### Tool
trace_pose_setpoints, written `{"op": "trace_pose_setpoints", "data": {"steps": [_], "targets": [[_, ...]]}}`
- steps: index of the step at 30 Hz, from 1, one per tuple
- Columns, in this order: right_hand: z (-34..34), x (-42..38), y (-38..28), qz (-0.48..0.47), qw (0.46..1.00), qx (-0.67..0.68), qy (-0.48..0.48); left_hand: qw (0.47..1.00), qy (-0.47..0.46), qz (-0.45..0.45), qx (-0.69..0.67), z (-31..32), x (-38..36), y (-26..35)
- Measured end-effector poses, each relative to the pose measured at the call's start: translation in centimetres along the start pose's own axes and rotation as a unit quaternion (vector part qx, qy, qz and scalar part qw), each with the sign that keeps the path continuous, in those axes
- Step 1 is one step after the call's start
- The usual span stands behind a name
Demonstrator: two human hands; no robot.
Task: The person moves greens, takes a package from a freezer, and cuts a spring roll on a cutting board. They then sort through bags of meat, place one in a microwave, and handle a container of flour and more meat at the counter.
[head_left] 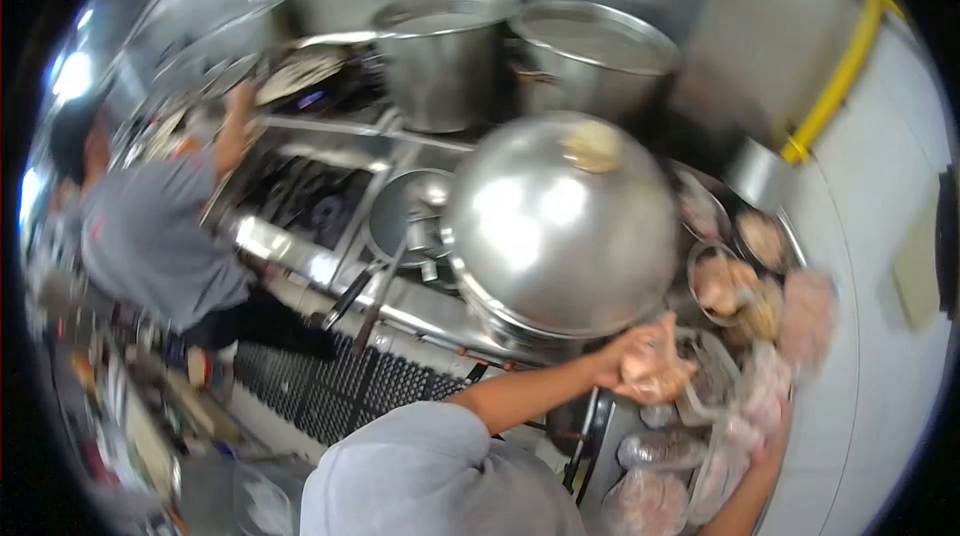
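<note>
My left hand (pixel 628 356) is closed around a clear plastic bag (pixel 660 376) with something pale orange inside, just below the rim of a large domed steel lid (pixel 560 226). At the lower right, my right hand (pixel 772 441) is against pinkish plastic-wrapped packs (pixel 740 436); its fingers are mostly hidden and blurred. Between the hands stands a pale rectangular container (pixel 735 366) with greyish contents. Nearest me lie a wrapped pack (pixel 662 448) and a round bag of pinkish food (pixel 647 503).
Two tall steel pots (pixel 447 61) stand at the back. Bowls of food (pixel 718 281) sit right of the lid. On the left, a co-worker (pixel 160 226) reaches over the stove (pixel 300 191). Pan handles (pixel 348 298) jut over the counter edge. A yellow pipe (pixel 840 76) runs along the wall.
</note>
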State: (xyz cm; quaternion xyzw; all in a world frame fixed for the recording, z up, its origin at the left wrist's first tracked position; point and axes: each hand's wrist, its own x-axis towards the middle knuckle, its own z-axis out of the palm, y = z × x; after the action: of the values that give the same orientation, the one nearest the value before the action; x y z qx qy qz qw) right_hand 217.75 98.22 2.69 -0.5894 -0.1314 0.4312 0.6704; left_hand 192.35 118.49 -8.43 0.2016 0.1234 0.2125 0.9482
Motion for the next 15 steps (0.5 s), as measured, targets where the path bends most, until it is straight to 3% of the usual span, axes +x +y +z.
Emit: {"op": "trace_pose_setpoints", "data": {"steps": [2, 6, 8, 11, 12, 13, 14, 15], "targets": [[-1.0, 0.2, 0.3, 0.028, 0.999, -0.014, -0.003, 0.980, -0.094, -0.133, -0.114, 0.1, 0.6, 0.6], [-0.7, -2.8, 1.9, -0.122, 0.973, -0.138, -0.140, 0.971, -0.165, -0.138, -0.102, 1.1, 0.7, 1.0], [-1.7, -3.4, 0.4, 0.056, 0.996, -0.066, -0.022, 0.975, -0.164, -0.143, -0.051, 3.0, 0.1, 1.3], [-3.3, -5.7, 1.5, 0.017, 0.999, -0.049, 0.018, 0.976, -0.174, -0.124, -0.035, 3.9, -0.4, 1.0], [-4.0, -5.8, 1.2, 0.023, 0.997, -0.058, -0.036, 0.976, -0.174, -0.128, -0.015, 4.6, -0.7, 0.6], [-5.8, -7.2, 0.5, 0.038, 0.996, -0.083, -0.019, 0.976, -0.181, -0.117, 0.033, 3.1, -0.1, -0.3], [-5.7, -9.0, -0.7, 0.054, 0.993, -0.107, -0.002, 0.964, -0.199, -0.175, -0.015, 4.1, -0.3, -0.1], [-4.4, -10.7, -1.7, 0.016, 0.992, -0.122, 0.007, 0.950, -0.266, -0.166, 0.002, 4.9, -0.1, -0.6]]}}
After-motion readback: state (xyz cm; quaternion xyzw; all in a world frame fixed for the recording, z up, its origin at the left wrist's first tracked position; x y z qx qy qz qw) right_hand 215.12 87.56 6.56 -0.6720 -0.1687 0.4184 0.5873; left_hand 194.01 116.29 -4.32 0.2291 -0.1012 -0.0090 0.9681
